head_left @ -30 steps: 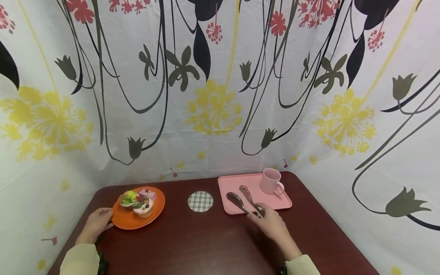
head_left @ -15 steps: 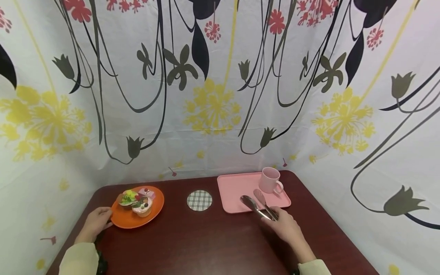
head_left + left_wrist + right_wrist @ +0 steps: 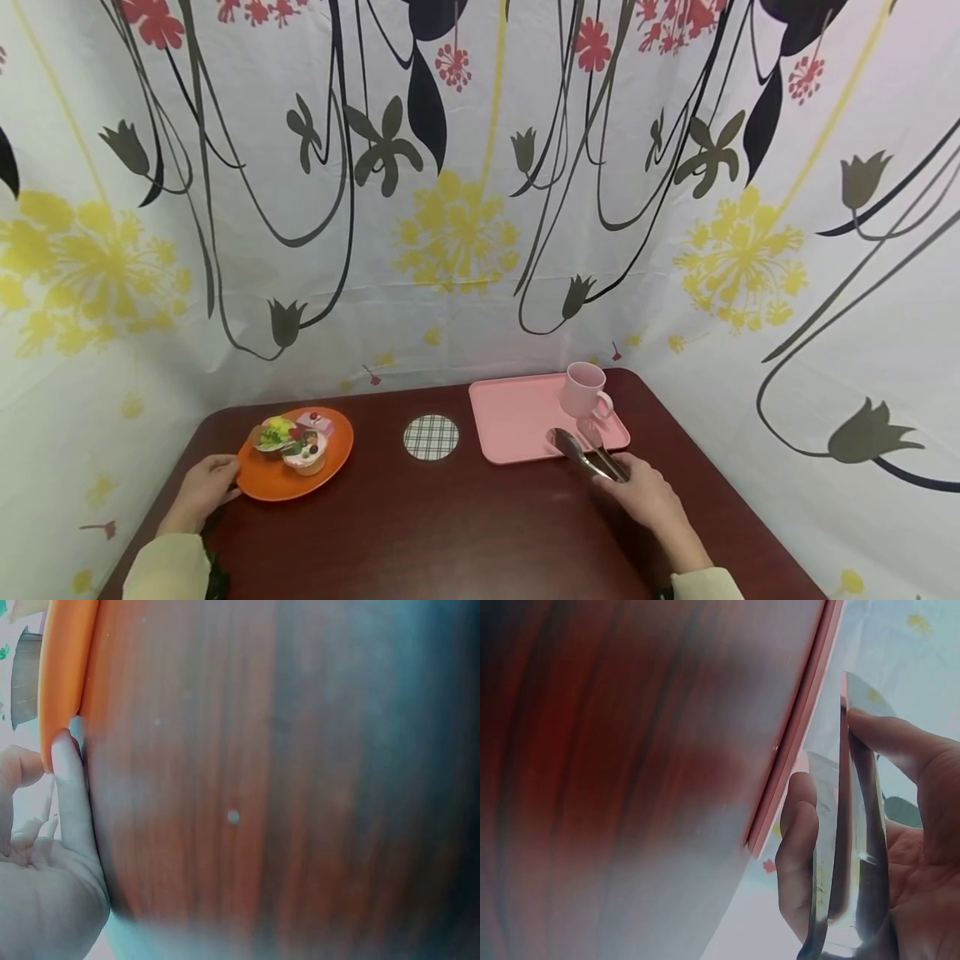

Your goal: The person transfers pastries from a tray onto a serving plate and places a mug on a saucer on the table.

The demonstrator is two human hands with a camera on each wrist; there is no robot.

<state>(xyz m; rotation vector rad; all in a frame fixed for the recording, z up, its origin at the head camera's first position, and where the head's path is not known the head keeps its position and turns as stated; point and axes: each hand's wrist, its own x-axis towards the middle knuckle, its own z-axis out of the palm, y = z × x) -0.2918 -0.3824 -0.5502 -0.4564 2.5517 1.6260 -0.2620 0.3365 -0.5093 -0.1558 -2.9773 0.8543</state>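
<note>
One pair of shiny metal tongs (image 3: 587, 452) sits in my right hand (image 3: 651, 498), fingers and thumb curled around the handle end; its two spoon-shaped tips reach over the near right corner of the single flat pink plastic tray (image 3: 517, 417). One pale pink mug (image 3: 584, 390) stands on that tray's far right part, just beyond the tips. Left of the tray, on the dark red-brown wooden table (image 3: 465, 533), lies one round checked coaster (image 3: 431, 437). Further left is one round orange plate (image 3: 270, 479) bearing three small decorated cakes (image 3: 292, 437). My left hand (image 3: 201, 492) rests against that plate's near left rim, fingertips touching it, fingers relaxed.
</note>
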